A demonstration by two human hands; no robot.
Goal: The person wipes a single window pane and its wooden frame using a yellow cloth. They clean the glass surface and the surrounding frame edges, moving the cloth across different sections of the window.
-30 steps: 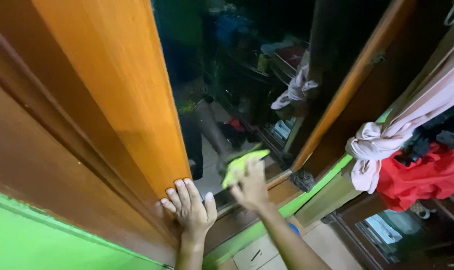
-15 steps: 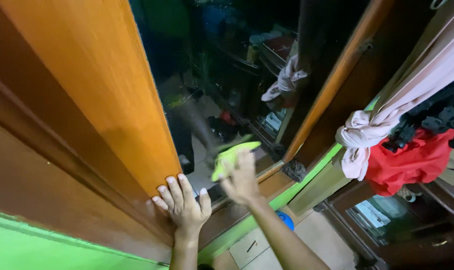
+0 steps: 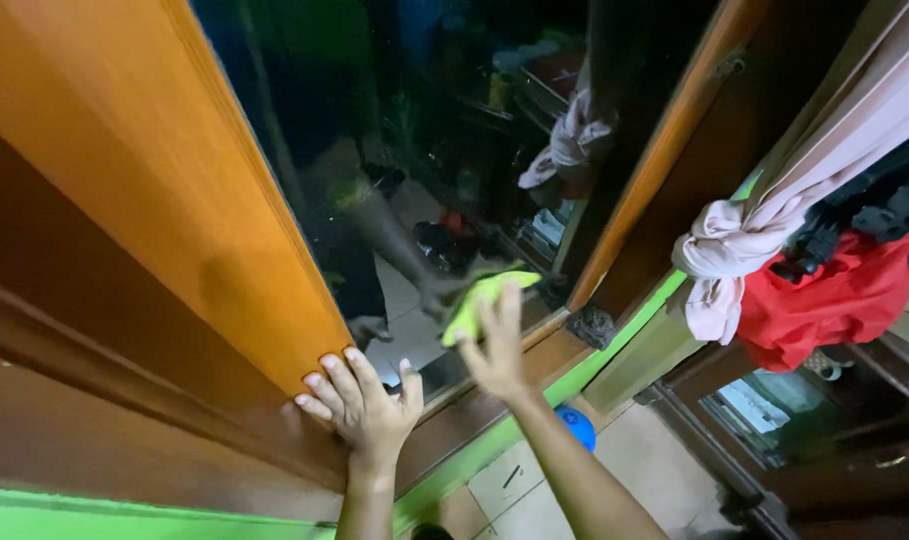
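Note:
My right hand [image 3: 497,345] presses a lime-green cloth [image 3: 480,300] flat against the lower part of a dark mirror panel [image 3: 415,130] set in a wooden wardrobe door. The hand is blurred. My left hand [image 3: 363,400] rests with fingers spread on the bottom of the orange wooden frame [image 3: 175,180] to the left of the mirror, holding nothing. The mirror reflects my arm and a cluttered room.
Right of the mirror stands another wooden frame strip [image 3: 665,150]. Knotted pink fabric [image 3: 725,260] and a red garment [image 3: 835,300] hang at the right. A green wall strip [image 3: 505,440] runs below the wardrobe, with a blue ball [image 3: 577,428] on the tiled floor.
My right hand with the cloth has slid back and forth along the mirror's lower edge. The view has shifted; my left hand stays on the frame.

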